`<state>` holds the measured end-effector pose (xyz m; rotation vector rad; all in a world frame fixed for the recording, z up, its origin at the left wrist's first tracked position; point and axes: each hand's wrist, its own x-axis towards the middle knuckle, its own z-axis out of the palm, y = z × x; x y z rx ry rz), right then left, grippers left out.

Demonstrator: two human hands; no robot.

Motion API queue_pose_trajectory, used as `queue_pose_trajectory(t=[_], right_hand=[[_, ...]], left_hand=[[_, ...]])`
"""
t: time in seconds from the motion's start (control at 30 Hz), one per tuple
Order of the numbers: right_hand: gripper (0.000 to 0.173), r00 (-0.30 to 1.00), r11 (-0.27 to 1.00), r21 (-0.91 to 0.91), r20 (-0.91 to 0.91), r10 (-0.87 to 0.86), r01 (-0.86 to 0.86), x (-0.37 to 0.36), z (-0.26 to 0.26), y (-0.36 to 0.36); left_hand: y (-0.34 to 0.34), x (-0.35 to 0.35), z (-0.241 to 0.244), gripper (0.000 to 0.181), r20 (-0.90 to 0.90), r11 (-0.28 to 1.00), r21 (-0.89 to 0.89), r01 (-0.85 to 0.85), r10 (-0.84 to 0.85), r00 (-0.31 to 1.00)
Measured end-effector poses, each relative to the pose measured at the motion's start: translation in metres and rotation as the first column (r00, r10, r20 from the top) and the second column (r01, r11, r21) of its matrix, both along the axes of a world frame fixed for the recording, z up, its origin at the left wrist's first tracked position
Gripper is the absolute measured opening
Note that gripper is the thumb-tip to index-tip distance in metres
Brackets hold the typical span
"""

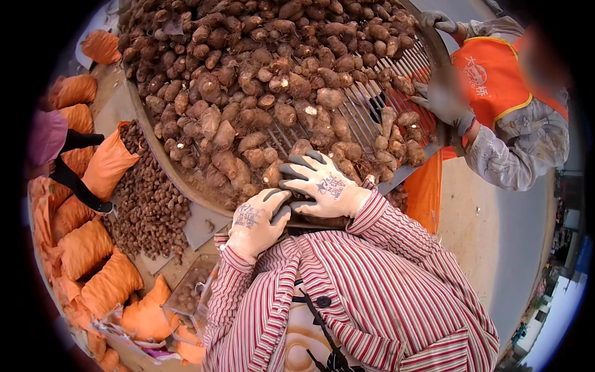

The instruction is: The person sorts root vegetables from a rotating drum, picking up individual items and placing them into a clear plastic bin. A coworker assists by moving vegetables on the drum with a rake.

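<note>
Both my hands wear cream gloves with grey-coated fingers and printed writing. My left hand [258,221] is at the near rim of a slatted metal sorting table [279,139], its fingers pointing inward. Just right of it, my right hand [327,186] reaches over the edge with its palm down, the fingertips touching the other glove's fingers or nearly so. What lies under the two palms is hidden. Brown, hairy taro corms [225,135] are heaped over the table, some with pale cut ends. A taro corm [272,174] lies right by my fingertips.
At the table's right side stands a co-worker in an orange apron [488,74], one gloved hand [441,100] near a taro cluster [395,139]. To the left are small taro corms [148,195] on the ground, orange sacks [86,246], another person's leg [76,172] and a plastic crate [190,288].
</note>
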<state>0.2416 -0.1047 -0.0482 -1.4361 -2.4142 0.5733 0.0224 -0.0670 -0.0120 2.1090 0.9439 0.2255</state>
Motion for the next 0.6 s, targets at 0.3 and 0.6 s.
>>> queue_pose_trajectory(t=[0.3, 0.6], right_hand=[[0.03, 0.923, 0.926, -0.317, 0.376, -0.078, 0.207, 0.096, 0.07, -0.017], [0.071, 0.796, 0.844, 0.086, 0.295, -0.529, 0.529, 0.102, 0.0, 0.095]], left_hand=[[0.006, -0.016, -0.017, 0.047, -0.037, 0.955, 0.258, -0.145, 0.16, 0.986], [-0.019, 0.023, -0.013, 0.041, 0.333, 0.958, -0.251, 0.139, -0.049, 0.942]])
